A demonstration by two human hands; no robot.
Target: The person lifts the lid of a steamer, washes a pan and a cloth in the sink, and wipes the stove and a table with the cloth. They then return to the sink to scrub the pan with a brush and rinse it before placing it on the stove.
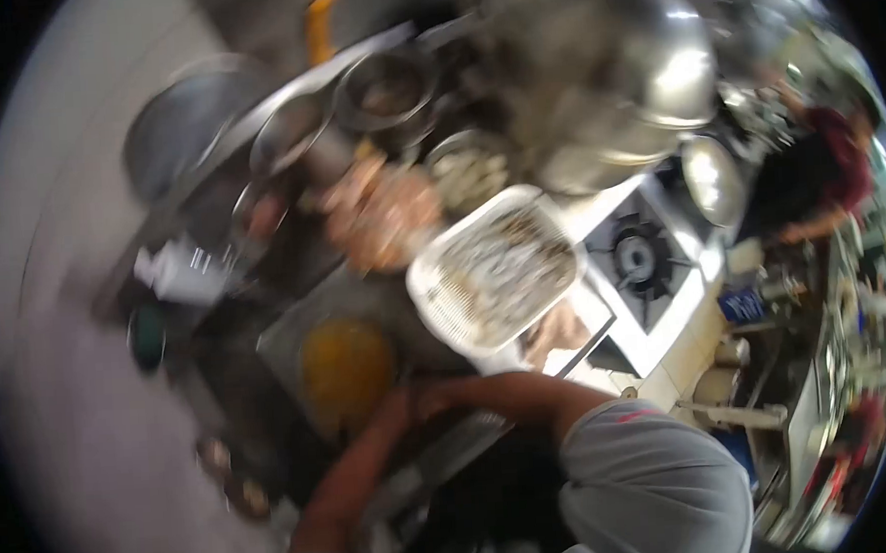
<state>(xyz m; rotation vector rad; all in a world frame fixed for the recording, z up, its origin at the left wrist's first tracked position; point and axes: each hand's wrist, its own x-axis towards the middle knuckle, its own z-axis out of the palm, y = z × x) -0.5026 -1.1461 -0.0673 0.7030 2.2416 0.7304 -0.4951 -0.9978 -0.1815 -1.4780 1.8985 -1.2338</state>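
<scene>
As left hand meets right hand by yellow bowl, grip unclear, tray beyond

Crowded counter is carrying a white slotted basket of greyish food, sitting just beside a gas burner. A yellow-filled bowl is sitting near the front edge. Round metal bowls are lining the far side, with a pinkish food pile lying between them and the basket. A white bottle is lying at the left. Blur is hiding finer detail.
</scene>
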